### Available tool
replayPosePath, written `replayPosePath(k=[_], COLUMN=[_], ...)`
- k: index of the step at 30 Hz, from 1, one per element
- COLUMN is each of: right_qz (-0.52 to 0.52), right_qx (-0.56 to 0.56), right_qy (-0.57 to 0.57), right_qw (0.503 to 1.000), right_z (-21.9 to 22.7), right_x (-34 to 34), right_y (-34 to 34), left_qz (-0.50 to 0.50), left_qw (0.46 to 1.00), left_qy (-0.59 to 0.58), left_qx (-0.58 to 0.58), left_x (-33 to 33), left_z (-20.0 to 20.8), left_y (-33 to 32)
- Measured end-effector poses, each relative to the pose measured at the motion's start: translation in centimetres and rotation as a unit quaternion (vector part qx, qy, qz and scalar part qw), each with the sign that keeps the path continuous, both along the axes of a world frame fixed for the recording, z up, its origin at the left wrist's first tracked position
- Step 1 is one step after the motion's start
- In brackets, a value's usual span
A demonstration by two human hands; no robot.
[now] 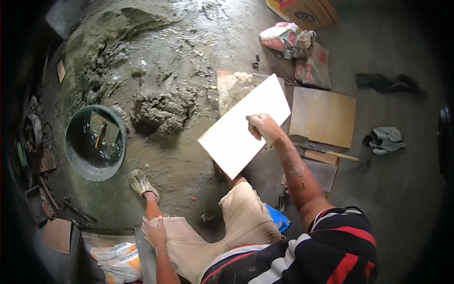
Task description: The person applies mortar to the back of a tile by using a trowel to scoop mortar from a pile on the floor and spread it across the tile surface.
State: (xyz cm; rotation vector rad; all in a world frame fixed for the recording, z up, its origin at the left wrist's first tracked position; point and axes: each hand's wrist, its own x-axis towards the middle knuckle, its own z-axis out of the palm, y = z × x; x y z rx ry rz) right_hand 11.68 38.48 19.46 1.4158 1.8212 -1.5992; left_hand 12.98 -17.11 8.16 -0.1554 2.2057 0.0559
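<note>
A white rectangular tile (236, 135) stands out in front of me, set at a slant, with its lower corner by my right knee. Over its face, close to the right edge, is my right hand (262, 128). Its fingers are curled closed, and whatever they may hold is hidden. My left hand (155, 232) lies on my left knee, fingers stretched over it, holding nothing. Partly beneath the white tile, a mortar-smeared square board or tile (227, 85) rests on the floor.
Wet grey mortar (165, 106) is heaped ahead. To the left stands a round bucket (120, 161) with water and a flat-bladed tool. On the right lie a tan tile (324, 116), a wooden-handled tool (343, 155), a cloth (385, 140) and torn packaging (279, 38). Bags (118, 260) sit lower left.
</note>
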Motion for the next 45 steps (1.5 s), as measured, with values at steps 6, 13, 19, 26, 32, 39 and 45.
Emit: replayPosePath(k=[6,13,19,26,32,39,45], right_qz=[-0.274,-0.415,-0.446,-0.469,-0.396,0.107,0.273], right_qx=[0.136,0.057,0.056,0.081,0.106,0.236,0.047], right_qy=[0.108,0.211,0.238,0.221,0.193,-0.046,0.178], right_qw=[0.946,0.883,0.861,0.852,0.892,0.965,0.944], right_z=[3.1,9.8,10.4,9.5,8.2,1.3,-6.8], right_x=[9.2,18.0,23.2,25.6,22.1,15.6,-8.7], right_y=[9.5,15.0,15.3,14.8,14.0,8.0,-12.7], left_qz=[-0.022,-0.034,-0.057,-0.082,-0.054,-0.035,-0.003], left_qw=[0.999,0.996,0.995,0.994,0.995,0.997,0.999], left_qy=[0.02,0.018,0.024,0.043,0.052,0.045,0.053], left_qx=[-0.034,-0.076,-0.075,-0.065,-0.067,-0.045,-0.004], left_x=[2.6,3.8,4.6,5.4,5.0,3.5,0.7], left_z=[0.0,0.7,0.6,-0.5,-0.4,0.1,0.6], left_y=[4.4,8.1,9.6,9.1,7.7,5.2,0.5])
